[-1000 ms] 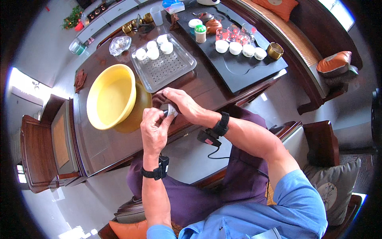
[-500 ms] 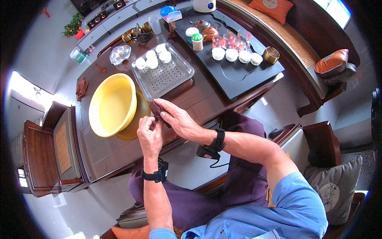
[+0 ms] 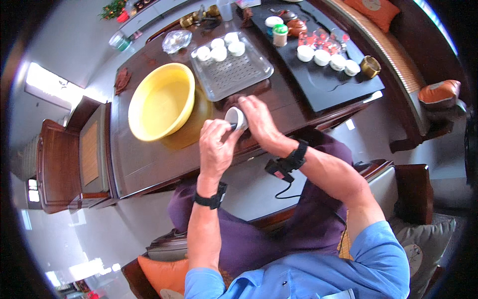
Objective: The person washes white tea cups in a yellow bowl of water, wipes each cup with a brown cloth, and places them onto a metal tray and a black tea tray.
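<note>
Over the near edge of the table, my left hand (image 3: 216, 146) is closed on a small white cup (image 3: 241, 118), its mouth tilted toward me. A short dark piece shows by the left fingertips at the rim; what it is I cannot tell. My right hand (image 3: 260, 122) curves round the cup's right side with a dark brown cloth (image 3: 232, 101) bunched under its fingers. Part of the cloth and the cup's base are hidden by the hands. Just beyond lies a clear perforated tray (image 3: 234, 74), with several white cups (image 3: 218, 53) at its far end.
A yellow basin (image 3: 186, 102) stands to the left. At the right, a black tea tray (image 3: 323, 92) carries white cups, red-patterned glasses, a brown teapot (image 3: 297, 27) and a green-lidded jar (image 3: 280, 36). A crumpled plastic bag (image 3: 177, 41) and a brown cloth (image 3: 122, 80) lie farther off.
The view has shifted, so the table's things sit lower right or higher in it. The white cup, hidden between cloth and hands before, now shows its open mouth. My hands have turned slightly apart.
</note>
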The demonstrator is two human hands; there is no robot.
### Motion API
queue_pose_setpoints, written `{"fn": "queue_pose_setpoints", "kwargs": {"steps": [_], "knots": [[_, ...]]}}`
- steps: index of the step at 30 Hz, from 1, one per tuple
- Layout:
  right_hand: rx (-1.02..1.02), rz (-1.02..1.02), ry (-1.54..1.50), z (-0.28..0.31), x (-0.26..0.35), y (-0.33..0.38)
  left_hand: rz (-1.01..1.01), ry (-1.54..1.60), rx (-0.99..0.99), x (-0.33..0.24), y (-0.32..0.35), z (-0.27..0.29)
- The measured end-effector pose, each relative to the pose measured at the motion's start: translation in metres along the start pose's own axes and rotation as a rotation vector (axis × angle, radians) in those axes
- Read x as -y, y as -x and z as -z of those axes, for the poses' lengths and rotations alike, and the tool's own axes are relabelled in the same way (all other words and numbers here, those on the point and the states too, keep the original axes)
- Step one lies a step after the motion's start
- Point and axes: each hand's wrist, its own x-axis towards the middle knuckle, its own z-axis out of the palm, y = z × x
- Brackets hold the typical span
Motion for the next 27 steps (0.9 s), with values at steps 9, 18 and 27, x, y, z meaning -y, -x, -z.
{"fn": "queue_pose_setpoints", "kwargs": {"steps": [9, 18, 27], "knots": [[0.560, -0.071, -0.416, 0.028, 0.061, 0.003, 0.578, 0.921, 0.106, 0.013, 0.006, 0.024], [0.589, 0.040, -0.080, 0.034, 0.065, 0.004, 0.789, 1.341, -0.025, 0.000, 0.000, 0.018], [0.350, 0.273, 0.176, 0.018, 0.058, 0.017, 0.996, 1.375, 0.077, 0.005, 0.003, 0.014]]}}
